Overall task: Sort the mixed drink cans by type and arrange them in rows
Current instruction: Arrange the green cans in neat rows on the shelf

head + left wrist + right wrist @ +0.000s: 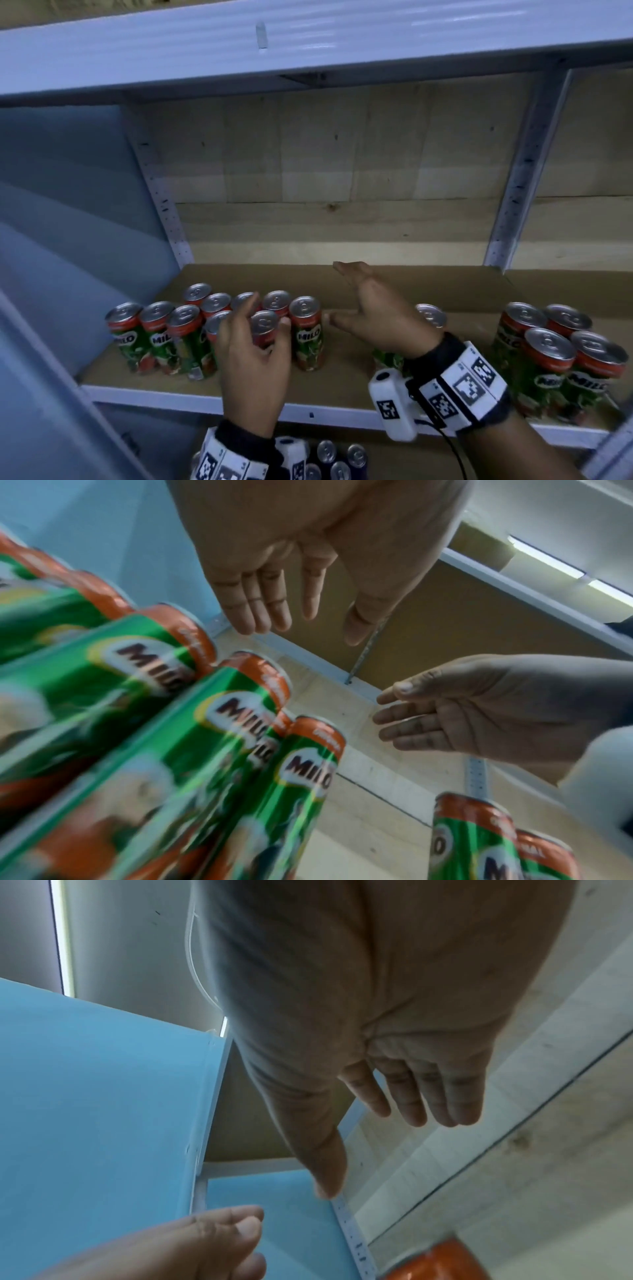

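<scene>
Hovering my left hand [253, 346] slack above the Milo cans [191, 329] to tidy their rows — my right hand [373, 308], beside them, flat, holding nothing.

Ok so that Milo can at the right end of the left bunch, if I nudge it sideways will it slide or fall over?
The Milo can stands upright, tall and narrow, so a push near its top probably tips it. Low down, it likely slides on the cardboard liner. Toppled, its round body would roll. Both hands, left and right, are open and hold nothing.

Shelf [394, 284] centre free; Milo cans [305, 332] flank gap.
</scene>
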